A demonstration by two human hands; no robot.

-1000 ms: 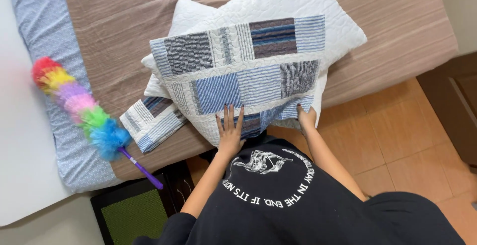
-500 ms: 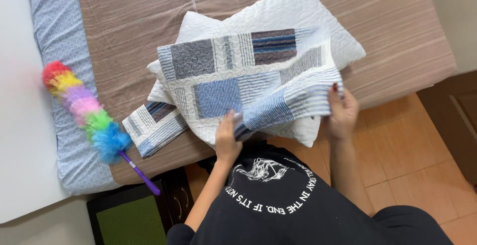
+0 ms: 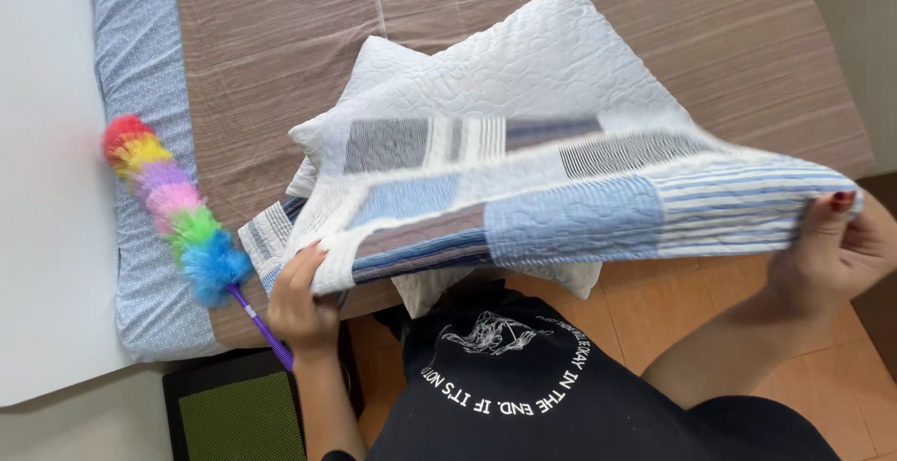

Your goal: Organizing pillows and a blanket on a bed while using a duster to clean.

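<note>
Both hands are closed on the patchwork pillow cover [image 3: 561, 209]: the left hand [image 3: 304, 302] pinches its corner at seven o'clock, the right hand [image 3: 832, 246] its far edge at three o'clock. A second ago it lay flat under flat palms; now it is lifted and stretched wide above the white pillows [image 3: 523, 78] on the bed [image 3: 271, 41]. The rainbow duster [image 3: 177, 209] lies at nine o'clock, unmoved.

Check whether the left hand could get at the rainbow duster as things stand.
Probably yes: the duster lies uncovered on the bed edge, its purple handle right beside the left hand. But that hand is gripping the patchwork cover, so it must let go first.
</note>
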